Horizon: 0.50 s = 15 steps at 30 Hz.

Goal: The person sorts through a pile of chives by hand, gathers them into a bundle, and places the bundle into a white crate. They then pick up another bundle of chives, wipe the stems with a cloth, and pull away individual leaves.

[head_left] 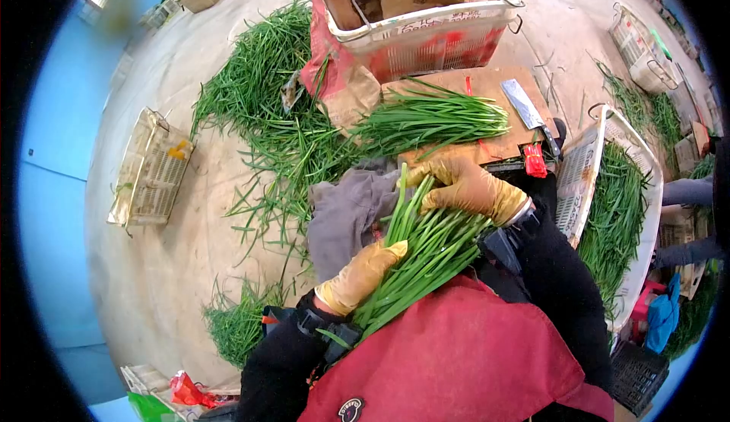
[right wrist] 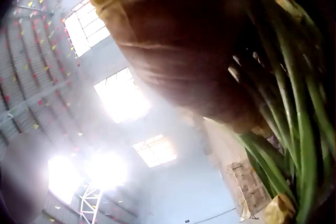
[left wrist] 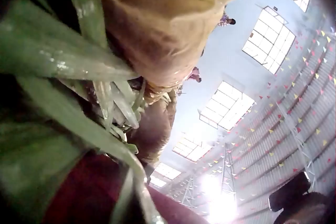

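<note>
A bundle of long green stalks (head_left: 433,258) lies across the lap over a red apron, filling much of both wrist views. The left hand (head_left: 360,276), in a yellowish glove, grips the bundle's lower left side, thumb on top; its glove (left wrist: 168,24) is close up in the left wrist view. The right hand (head_left: 473,188), gloved too, curls its fingers round stalks at the upper end; its glove (right wrist: 178,50) shows dark in the right wrist view. Beyond the hands, another bunch of stalks (head_left: 441,118) rests on a wooden board (head_left: 525,141), beside a cleaver (head_left: 523,104).
Loose greens (head_left: 258,72) are heaped on the floor at the left. A white crate (head_left: 426,38) stands behind the board, and a crate (head_left: 584,186) of greens is at the right. Another crate (head_left: 152,171) stands far left. A red object (head_left: 534,160) sits by the cleaver handle.
</note>
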### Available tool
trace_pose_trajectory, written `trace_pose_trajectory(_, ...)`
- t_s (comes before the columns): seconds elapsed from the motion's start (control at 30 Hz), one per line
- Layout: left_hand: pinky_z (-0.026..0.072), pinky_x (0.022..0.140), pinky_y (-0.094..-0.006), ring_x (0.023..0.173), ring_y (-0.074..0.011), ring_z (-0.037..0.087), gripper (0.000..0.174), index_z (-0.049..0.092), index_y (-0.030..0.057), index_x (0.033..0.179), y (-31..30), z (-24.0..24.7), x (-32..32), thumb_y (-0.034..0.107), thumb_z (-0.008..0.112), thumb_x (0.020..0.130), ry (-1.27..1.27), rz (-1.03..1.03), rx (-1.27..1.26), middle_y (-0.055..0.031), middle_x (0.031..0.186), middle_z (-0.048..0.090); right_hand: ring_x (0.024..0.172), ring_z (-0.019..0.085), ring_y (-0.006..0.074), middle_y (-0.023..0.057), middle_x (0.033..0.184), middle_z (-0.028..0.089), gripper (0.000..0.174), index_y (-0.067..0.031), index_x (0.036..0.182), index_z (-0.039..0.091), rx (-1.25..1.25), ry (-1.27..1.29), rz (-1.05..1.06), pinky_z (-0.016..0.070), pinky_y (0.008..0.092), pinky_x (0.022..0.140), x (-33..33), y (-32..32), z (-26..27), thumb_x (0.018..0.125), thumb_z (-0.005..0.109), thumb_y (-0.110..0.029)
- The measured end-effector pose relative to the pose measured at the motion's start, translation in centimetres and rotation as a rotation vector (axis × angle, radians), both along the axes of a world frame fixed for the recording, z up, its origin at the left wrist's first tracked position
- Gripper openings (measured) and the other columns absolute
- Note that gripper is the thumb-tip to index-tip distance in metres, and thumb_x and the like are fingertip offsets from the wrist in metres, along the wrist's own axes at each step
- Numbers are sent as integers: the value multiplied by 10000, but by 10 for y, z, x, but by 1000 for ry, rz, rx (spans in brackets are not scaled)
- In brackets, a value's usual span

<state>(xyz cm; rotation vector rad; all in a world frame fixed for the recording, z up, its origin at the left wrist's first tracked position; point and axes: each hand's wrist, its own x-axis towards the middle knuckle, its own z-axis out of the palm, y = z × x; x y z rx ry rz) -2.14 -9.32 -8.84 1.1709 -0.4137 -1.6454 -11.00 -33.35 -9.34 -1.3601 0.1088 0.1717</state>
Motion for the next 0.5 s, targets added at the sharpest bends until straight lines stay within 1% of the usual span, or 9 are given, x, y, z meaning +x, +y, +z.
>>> trace_pose_trajectory(0.03, 445, 990, -293, 1137, -136, 563, 433, 473, 27, 1389, 0, -2, 0, 278, 454, 1037, -17, -18, -13, -54, 1295, 586, 950, 612, 122, 28, 1063, 656, 425, 4, 1222, 594, -18, 6, -4, 515, 281, 838, -1, -1, -3, 828, 734, -76)
trace_pose_trajectory(0.07, 443, 997, -297, 1145, -141, 560, 443, 456, 30, 1403, 1, -6, 0, 280, 450, 1037, -35, -36, -24, -57, 1308, 578, 901, 627, 123, 34, 1021, 673, 296, 5, 1086, 637, -201, -21, -10, 525, 281, 801, -2, -2, -4, 824, 745, -84)
trace_pose_trajectory(0.1, 440, 1004, -302, 1154, -146, 558, 454, 440, 33, 1417, 1, -9, 1, 282, 447, 1037, -54, -56, -36, -60, 1322, 569, 826, 640, 124, 34, 947, 687, 243, 1, 1019, 652, -89, 24, -48, 533, 282, 762, -4, -1, -2, 810, 753, -72)
trace_pose_trajectory(0.2, 434, 1015, -304, 1165, -141, 545, 482, 412, 39, 1438, -1, -6, 2, 293, 458, 1031, -29, -72, -40, -62, 1336, 557, 756, 644, 120, 32, 861, 689, 198, 11, 959, 664, 13, 42, -131, 537, 268, 708, -6, 3, 6, 792, 753, -48)
trace_pose_trajectory(0.23, 432, 1016, -304, 1166, -140, 543, 486, 411, 39, 1439, -1, -2, 1, 296, 461, 1029, 4, -69, -21, -62, 1336, 556, 769, 643, 120, 37, 878, 690, 199, 19, 949, 669, -11, 13, -95, 536, 267, 717, -4, 0, -2, 788, 757, -57)
trace_pose_trajectory(0.27, 460, 912, -262, 1034, -91, 559, 431, 520, 7, 1329, -1, -1, -5, 321, 479, 1037, 22, 12, -20, -35, 1195, 618, 776, 642, 122, 37, 885, 689, 212, 21, 964, 672, 49, -5, -115, 535, 266, 722, -4, 1, -7, 787, 756, -60)
trace_pose_trajectory(0.3, 460, 914, -263, 1036, -92, 558, 435, 520, 7, 1329, -1, -1, -4, 326, 481, 1035, 15, 3, -36, -35, 1195, 617, 782, 641, 123, 37, 891, 688, 226, 23, 978, 675, 109, -24, -135, 534, 266, 727, -5, 3, -8, 786, 756, -64)
trace_pose_trajectory(0.37, 459, 916, -264, 1041, -95, 555, 443, 518, 7, 1328, -2, -2, -3, 335, 486, 1032, 6, -17, -64, -37, 1196, 615, 826, 638, 125, 47, 924, 688, 241, 30, 999, 683, 70, -19, -180, 528, 269, 760, -8, 4, -7, 793, 748, -76)
trace_pose_trajectory(0.5, 429, 1012, -297, 1171, -143, 538, 509, 420, 30, 1429, -4, 0, 2, 323, 484, 1017, -29, -92, -39, -59, 1339, 553, 866, 644, 137, 70, 972, 702, 224, 18, 1023, 696, -79, -110, -401, 517, 274, 812, -15, -3, -7, 810, 709, -49)
